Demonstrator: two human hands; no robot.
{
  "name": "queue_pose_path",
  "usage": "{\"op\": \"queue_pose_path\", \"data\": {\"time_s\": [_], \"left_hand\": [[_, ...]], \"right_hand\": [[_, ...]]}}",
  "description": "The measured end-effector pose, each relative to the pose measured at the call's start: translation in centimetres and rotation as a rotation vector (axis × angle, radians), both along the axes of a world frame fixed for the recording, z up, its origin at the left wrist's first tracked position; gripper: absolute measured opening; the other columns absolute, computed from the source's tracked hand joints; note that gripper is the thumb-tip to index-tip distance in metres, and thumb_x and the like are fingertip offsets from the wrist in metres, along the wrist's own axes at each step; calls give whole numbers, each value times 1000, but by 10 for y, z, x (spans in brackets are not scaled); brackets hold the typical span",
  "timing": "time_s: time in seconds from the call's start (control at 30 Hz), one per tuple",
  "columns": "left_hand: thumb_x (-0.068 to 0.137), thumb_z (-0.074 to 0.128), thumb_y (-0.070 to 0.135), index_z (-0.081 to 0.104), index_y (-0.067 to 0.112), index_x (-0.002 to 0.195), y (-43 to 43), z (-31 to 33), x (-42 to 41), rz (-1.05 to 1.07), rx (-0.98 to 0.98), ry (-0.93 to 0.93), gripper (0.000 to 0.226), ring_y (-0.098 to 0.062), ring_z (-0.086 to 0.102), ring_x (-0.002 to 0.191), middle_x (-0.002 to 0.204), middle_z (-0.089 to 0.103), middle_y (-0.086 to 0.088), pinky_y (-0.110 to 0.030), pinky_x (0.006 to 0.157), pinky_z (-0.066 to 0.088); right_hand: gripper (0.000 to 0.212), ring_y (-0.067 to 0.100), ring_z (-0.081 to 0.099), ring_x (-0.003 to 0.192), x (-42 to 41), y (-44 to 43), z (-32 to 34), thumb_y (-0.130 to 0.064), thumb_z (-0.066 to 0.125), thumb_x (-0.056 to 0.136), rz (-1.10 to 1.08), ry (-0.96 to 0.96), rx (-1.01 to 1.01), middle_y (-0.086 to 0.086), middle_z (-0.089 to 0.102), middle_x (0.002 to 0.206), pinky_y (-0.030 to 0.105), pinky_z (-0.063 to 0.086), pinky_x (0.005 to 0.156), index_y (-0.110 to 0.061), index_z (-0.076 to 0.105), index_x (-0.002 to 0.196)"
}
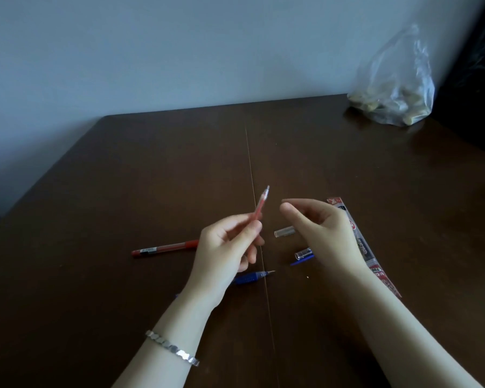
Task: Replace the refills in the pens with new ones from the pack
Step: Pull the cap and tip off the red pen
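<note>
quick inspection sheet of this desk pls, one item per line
surface: dark brown wooden table, seam down its middle
job's things: thin red refill held up; red pen barrel, blue pen, clear plastic cap, clear cap with blue clip, printed refill pack lie on table
clutter: clear plastic bag, far right corner
grips: left hand pinches refill; right hand loosely curled, holds nothing seen
cables: nothing seen
surroundings: pale wall; silver bracelet on left wrist

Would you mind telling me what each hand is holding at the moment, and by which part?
The left hand pinches a red refill by its lower end, tip pointing up. The right hand holds nothing.
</note>
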State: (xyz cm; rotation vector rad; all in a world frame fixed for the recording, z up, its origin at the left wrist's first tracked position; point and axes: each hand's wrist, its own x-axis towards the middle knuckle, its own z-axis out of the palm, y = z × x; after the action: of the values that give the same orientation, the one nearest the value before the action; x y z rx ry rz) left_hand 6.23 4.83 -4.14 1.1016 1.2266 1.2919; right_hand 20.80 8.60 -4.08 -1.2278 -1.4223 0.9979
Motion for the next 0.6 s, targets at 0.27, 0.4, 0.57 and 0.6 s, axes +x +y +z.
{"op": "queue_pose_path", "data": {"time_s": [0.27, 0.4, 0.57, 0.6], "left_hand": [[83, 62, 11, 70, 28, 93, -4, -6, 4, -54, 228, 405, 21, -8, 53, 45, 59, 65, 3, -15, 46, 43], [80, 65, 13, 71, 20, 97, -5, -12, 8, 12, 426, 578, 19, -1, 65, 65, 79, 71, 10, -17, 60, 53], [79, 65, 13, 71, 12, 94, -5, -13, 8, 93, 520, 593, 16, 1, 63, 59, 77, 70, 8, -11, 56, 49], [79, 65, 13, 71, 12, 94, -5, -12, 7, 90, 506, 578, 16, 0, 62, 55, 73, 69, 9, -10, 53, 47]], "right_hand": [[25, 13, 51, 55, -6, -6, -3, -43, 73, 53, 111, 387, -262, -4, 62, 57, 20, 39, 50, -19, 68, 57], [18, 12, 55, 51, -11, -8, -2, -33, 70, 56, 89, 554, -267, -1, 67, 58, 21, 45, 50, -15, 67, 53], [14, 4, 60, 53, -14, -9, -3, -25, 68, 57, 171, 787, -350, -1, 71, 66, 11, 49, 53, -12, 72, 60], [13, 4, 61, 54, -15, -9, -4, -23, 67, 60, 166, 792, -353, -1, 72, 67, 12, 49, 53, -11, 72, 60]]}}
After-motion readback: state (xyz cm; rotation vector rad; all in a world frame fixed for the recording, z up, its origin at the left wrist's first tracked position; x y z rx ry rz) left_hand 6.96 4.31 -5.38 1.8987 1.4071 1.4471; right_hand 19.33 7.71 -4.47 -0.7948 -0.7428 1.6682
